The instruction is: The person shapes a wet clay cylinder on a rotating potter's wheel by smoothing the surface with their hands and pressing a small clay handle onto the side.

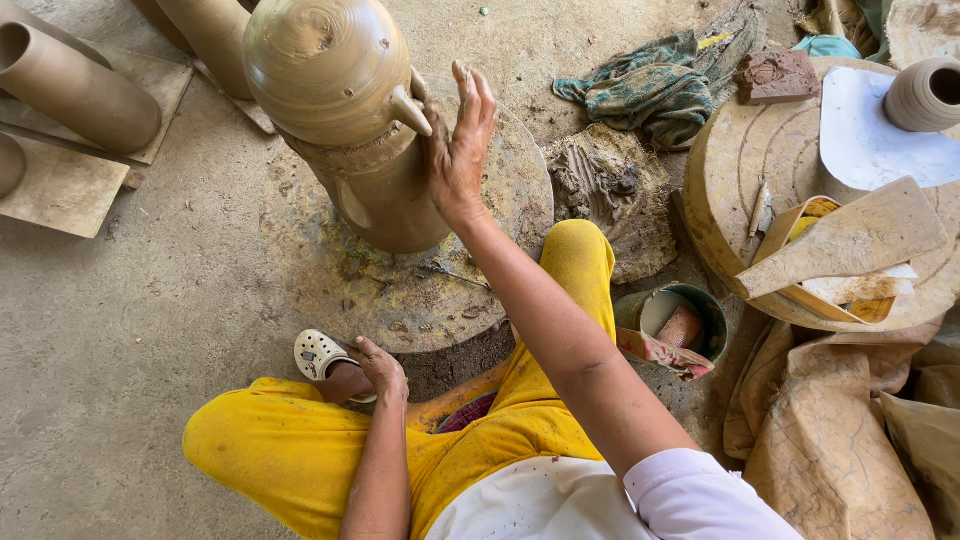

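Here, surroundings: clay cylinders (pixel 80 90) stand on boards at the left; a crumpled green cloth (pixel 650 95) and a lump of wet clay (pixel 605 190) lie on the floor to the right.
Beside the knee: a small green bucket (pixel 690 320) holding a reddish piece.
Right surface: a round stone slab (pixel 730 170) carries a flat wooden paddle (pixel 850 240), a white sheet (pixel 870 150) and a small clay pot (pixel 925 95).
Clay vessel (pixel 345 110): tall, domed, with a small spout, standing on the round wheel (pixel 420 290).
Right hand (pixel 458 140): fingers spread wide, palm flat against the vessel's side by the spout, arm stretched forward.
Left hand (pixel 380 368): loosely curled, resting on the ankle by a white perforated shoe (pixel 318 352).
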